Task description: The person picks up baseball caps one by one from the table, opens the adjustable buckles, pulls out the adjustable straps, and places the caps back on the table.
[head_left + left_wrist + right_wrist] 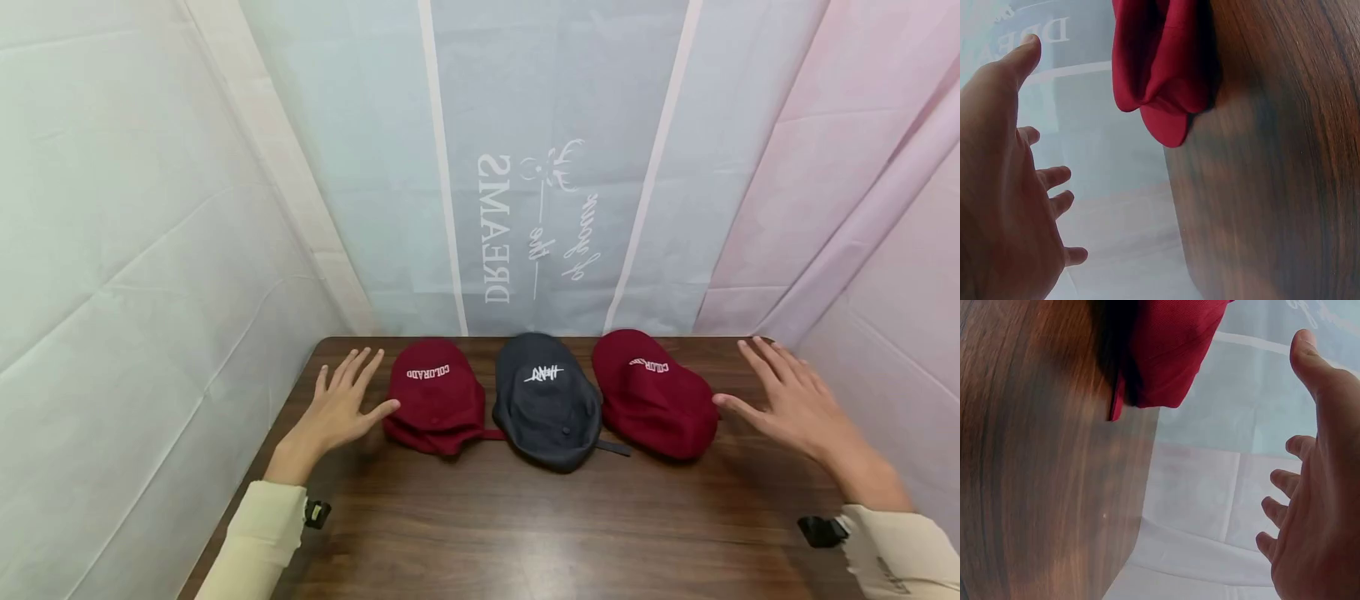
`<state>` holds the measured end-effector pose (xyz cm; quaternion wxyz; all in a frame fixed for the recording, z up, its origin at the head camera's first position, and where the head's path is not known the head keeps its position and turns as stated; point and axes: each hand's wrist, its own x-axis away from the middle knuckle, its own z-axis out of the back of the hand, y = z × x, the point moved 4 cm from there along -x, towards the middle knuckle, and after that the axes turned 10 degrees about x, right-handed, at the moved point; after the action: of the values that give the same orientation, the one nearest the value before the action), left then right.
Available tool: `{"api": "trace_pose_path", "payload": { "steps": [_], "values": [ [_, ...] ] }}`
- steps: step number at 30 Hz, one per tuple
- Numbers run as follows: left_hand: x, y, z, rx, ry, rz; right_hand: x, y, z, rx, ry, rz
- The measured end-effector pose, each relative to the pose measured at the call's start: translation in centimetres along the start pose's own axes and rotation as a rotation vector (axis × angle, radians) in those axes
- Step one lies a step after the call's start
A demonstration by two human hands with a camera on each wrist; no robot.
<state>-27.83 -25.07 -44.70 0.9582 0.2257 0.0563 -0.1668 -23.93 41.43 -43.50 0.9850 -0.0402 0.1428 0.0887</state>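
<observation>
Three caps lie in a row along the far edge of the wooden table. On the left is a dark red cap [435, 400] lettered COLORADO, in the middle a dark grey cap [546, 408] with white lettering, on the right another dark red COLORADO cap [656, 400]. My left hand [341, 408] hovers at the left cap's outer side, fingers spread and thumb toward it; the left wrist view shows a gap between that hand and the red cap [1163, 62]. My right hand [795, 404] is held likewise beside the right cap [1169, 353], its palm holding nothing.
The brown table [480, 525] extends toward me in front of the caps. A printed cloth backdrop [525, 100] hangs behind it, with pale cloth walls on the left [150, 250] and right [892, 308]. Straps stick out from the caps over the tabletop.
</observation>
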Motion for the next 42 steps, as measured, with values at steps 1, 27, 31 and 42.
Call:
{"api": "trace_pose_path", "payload": {
  "steps": [1,27,31,42],
  "values": [
    [0.0,0.1,0.0,0.0,-0.001,0.0,-0.1,-0.1,0.1,-0.002,0.007,0.001],
    [1.2,2.3,-0.3,-0.027,0.177,-0.276,-1.8,-6.4,0.6,-0.111,0.228,0.081],
    [1.4,2.5,-0.6,-0.016,0.201,-0.304,-2.0,-7.5,0.6,-0.128,0.235,0.092],
    [1.8,3.1,-1.3,-0.004,0.217,-0.341,-2.7,-10.1,0.3,-0.181,0.285,0.135]
  ]
}}
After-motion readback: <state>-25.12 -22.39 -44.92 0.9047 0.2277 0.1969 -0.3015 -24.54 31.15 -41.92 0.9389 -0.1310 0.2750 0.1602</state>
